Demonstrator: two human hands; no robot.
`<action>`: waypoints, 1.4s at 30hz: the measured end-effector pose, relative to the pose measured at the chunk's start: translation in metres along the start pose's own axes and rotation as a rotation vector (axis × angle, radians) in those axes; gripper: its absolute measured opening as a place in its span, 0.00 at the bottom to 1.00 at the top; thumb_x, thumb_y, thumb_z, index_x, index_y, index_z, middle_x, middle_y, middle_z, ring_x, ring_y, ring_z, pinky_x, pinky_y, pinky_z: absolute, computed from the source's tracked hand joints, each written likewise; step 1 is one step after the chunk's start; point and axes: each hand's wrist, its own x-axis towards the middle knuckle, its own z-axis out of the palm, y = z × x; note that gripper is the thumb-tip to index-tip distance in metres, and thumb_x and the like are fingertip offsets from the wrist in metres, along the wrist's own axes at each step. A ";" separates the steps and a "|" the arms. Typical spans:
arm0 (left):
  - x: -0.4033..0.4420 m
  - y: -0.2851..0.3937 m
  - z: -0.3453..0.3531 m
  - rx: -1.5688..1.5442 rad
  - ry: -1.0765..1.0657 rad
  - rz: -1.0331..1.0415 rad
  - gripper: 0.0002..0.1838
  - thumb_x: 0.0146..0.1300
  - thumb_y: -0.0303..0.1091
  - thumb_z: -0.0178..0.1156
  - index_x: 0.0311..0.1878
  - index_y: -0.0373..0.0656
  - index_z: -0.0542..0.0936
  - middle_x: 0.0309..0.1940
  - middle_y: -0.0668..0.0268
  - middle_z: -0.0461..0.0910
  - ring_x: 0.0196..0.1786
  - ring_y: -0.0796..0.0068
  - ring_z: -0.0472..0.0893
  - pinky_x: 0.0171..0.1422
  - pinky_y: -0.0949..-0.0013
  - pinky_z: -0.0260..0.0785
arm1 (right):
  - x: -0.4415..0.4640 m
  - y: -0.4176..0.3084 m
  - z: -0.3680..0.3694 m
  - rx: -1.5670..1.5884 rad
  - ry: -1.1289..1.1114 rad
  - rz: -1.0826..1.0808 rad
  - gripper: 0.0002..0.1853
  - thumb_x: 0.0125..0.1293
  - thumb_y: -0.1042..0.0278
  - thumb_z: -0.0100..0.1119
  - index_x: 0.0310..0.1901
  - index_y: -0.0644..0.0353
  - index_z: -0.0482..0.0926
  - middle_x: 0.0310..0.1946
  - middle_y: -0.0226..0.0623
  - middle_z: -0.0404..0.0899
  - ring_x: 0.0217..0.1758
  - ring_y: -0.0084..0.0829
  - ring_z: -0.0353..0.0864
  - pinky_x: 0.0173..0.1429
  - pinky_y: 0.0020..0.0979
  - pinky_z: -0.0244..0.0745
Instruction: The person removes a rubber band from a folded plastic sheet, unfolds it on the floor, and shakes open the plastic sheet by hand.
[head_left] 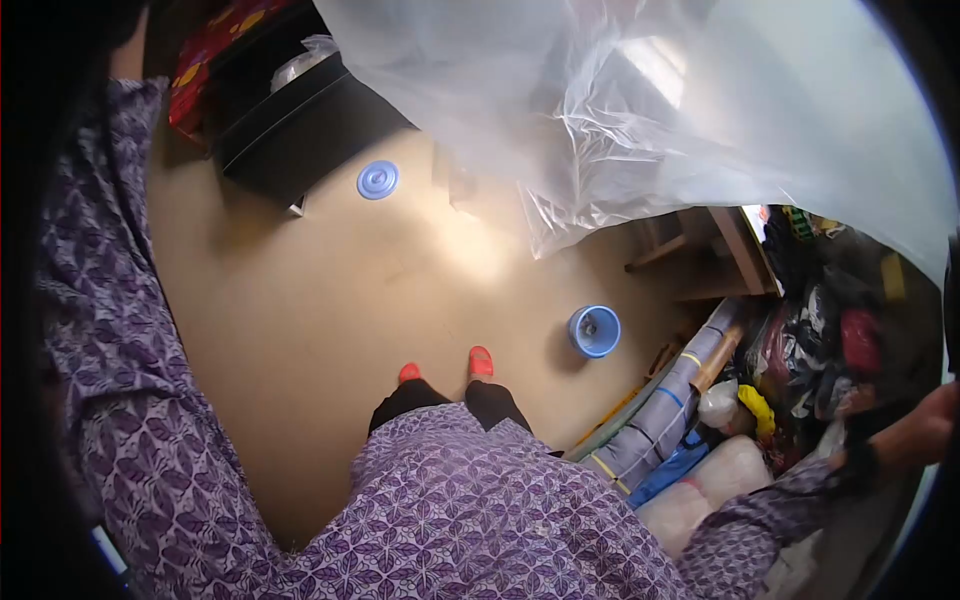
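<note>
Clear plastic sheet point(760, 110) spread high across the upper right, close to the right hand point(922, 428)
Black boxy item point(310, 135) at upper left; long grey roll point(665, 412) at lower right; blue bucket point(601, 347) near the roll; round blue lid point(378, 180) near the black item; red slippers point(481, 361) on the feet; right fingers cut off by the frame, opening and hold impossible to tell; left hand out of view
</note>
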 end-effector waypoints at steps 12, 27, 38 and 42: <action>-0.281 -0.102 -0.023 0.731 -1.084 -0.110 0.17 0.63 0.36 0.50 0.54 0.50 0.78 0.57 0.60 0.75 0.63 0.63 0.71 0.68 0.55 0.58 | -0.509 -0.110 -0.048 -0.124 -1.559 1.482 0.11 0.59 0.60 0.64 0.35 0.60 0.85 0.28 0.44 0.82 0.30 0.32 0.81 0.36 0.34 0.74; -0.661 0.048 -0.092 0.117 -1.215 -0.602 0.51 0.43 0.35 0.71 0.71 0.50 0.55 0.70 0.55 0.56 0.72 0.56 0.56 0.68 0.51 0.57 | -0.662 -0.239 0.251 0.292 -1.846 0.687 0.14 0.60 0.56 0.53 0.25 0.55 0.79 0.23 0.47 0.78 0.30 0.50 0.79 0.35 0.47 0.74; -0.628 0.100 -0.085 0.131 -0.963 -0.424 0.43 0.45 0.38 0.69 0.68 0.54 0.64 0.66 0.57 0.61 0.71 0.56 0.57 0.68 0.49 0.49 | -0.679 -0.280 0.288 0.385 -1.960 0.491 0.11 0.53 0.54 0.61 0.26 0.52 0.82 0.26 0.37 0.81 0.33 0.44 0.80 0.36 0.43 0.74; -0.619 0.117 -0.081 0.152 -0.981 -0.364 0.29 0.47 0.37 0.67 0.57 0.54 0.75 0.55 0.61 0.71 0.64 0.60 0.67 0.63 0.47 0.52 | -0.670 -0.286 0.289 0.374 -1.938 0.283 0.07 0.52 0.56 0.64 0.27 0.48 0.83 0.26 0.30 0.81 0.43 0.35 0.78 0.46 0.39 0.68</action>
